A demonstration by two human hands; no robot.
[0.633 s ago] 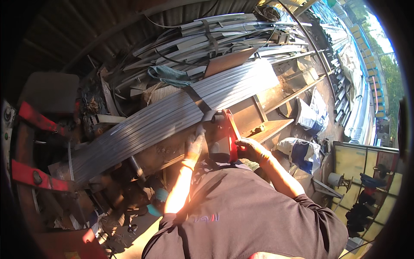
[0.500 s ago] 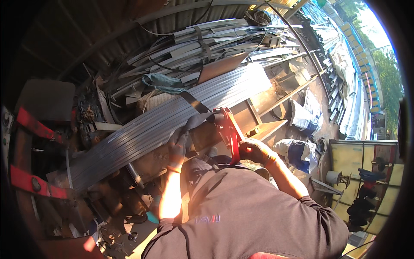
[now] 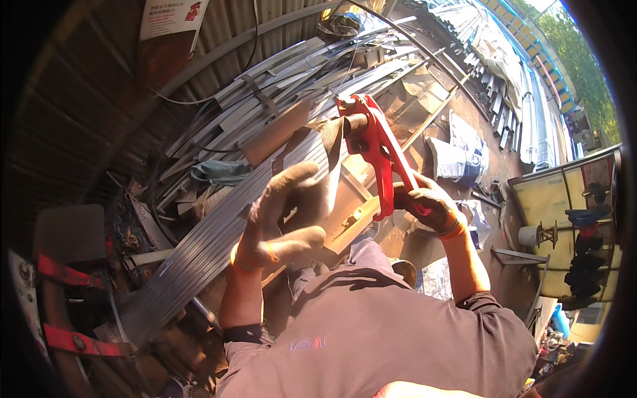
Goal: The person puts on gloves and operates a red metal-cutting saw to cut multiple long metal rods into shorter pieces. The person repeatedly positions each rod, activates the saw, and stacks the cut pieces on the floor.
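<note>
My right hand (image 3: pixel 432 207), in a dark work glove, is closed around the handles of a red strapping tensioner (image 3: pixel 379 142). The tool stands up over the far end of a bundle of long silvery metal profiles (image 3: pixel 206 255). A wide flat strap (image 3: pixel 330 135) runs across the bundle and into the tool's head. My gloved left hand (image 3: pixel 269 222) is raised over the bundle, its thumb and fingers spread apart. Beside those fingers hangs a pale, blurred length that looks like the strap's loose end; whether they touch it is unclear.
Behind the bundle lie heaped metal offcuts (image 3: pixel 265 83) and a blue-green cloth (image 3: pixel 219 172). A red-banded metal frame (image 3: pixel 86 339) stands at the left. White and blue sacks (image 3: pixel 458 159) lie at the right, near a yellow panelled partition (image 3: pixel 557 232). A wooden board (image 3: pixel 355 222) lies below the tool.
My left hand has come off the strap by the tool and opened. The red tensioner, still in my right hand, appears higher and more upright. The whole view has turned somewhat.
</note>
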